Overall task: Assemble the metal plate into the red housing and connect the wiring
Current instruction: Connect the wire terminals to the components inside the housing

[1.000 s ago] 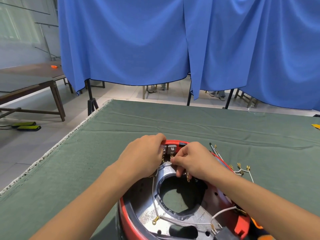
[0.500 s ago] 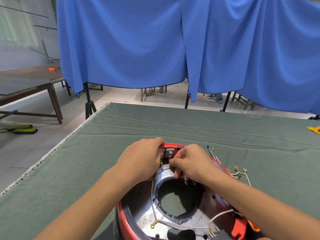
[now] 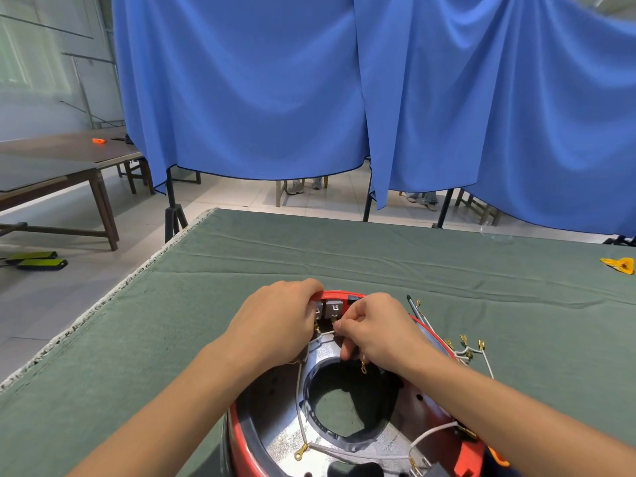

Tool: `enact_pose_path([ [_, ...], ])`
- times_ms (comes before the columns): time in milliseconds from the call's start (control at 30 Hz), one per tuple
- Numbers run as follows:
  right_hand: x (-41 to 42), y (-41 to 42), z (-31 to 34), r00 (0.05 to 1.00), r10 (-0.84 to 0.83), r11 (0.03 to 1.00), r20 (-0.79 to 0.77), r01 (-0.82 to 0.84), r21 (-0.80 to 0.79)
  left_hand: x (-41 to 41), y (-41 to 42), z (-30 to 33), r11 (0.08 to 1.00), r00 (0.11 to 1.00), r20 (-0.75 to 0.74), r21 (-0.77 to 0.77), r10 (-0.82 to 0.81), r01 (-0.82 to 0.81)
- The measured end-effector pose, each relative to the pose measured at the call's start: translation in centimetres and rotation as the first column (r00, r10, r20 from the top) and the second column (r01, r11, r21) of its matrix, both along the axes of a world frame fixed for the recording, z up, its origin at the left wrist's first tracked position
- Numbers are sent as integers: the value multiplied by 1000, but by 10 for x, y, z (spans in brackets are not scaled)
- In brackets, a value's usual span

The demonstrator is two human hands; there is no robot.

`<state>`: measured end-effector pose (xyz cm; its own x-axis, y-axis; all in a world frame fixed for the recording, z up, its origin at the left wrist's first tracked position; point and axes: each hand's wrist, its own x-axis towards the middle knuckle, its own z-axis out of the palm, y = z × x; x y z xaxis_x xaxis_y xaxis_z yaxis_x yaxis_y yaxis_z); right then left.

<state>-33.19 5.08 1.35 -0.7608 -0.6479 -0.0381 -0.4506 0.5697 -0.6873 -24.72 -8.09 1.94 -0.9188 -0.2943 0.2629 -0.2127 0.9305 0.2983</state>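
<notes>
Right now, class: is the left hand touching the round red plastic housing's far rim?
Touching. The head view shows the left hand curled over the red housing's far rim.

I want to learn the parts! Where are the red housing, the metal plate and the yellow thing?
red housing [image 3: 237, 438]: head view, left rim.
metal plate [image 3: 280, 442]: head view, bare silver surface.
yellow thing [image 3: 619, 265]: head view, its middle.
</notes>
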Motion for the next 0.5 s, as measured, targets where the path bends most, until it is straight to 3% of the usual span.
enact_pose_path([
  [500, 2, -1, -2, 993, -9, 1000, -121, 12, 22, -1, -2, 0, 1000, 1000, -8, -29, 10, -10],
])
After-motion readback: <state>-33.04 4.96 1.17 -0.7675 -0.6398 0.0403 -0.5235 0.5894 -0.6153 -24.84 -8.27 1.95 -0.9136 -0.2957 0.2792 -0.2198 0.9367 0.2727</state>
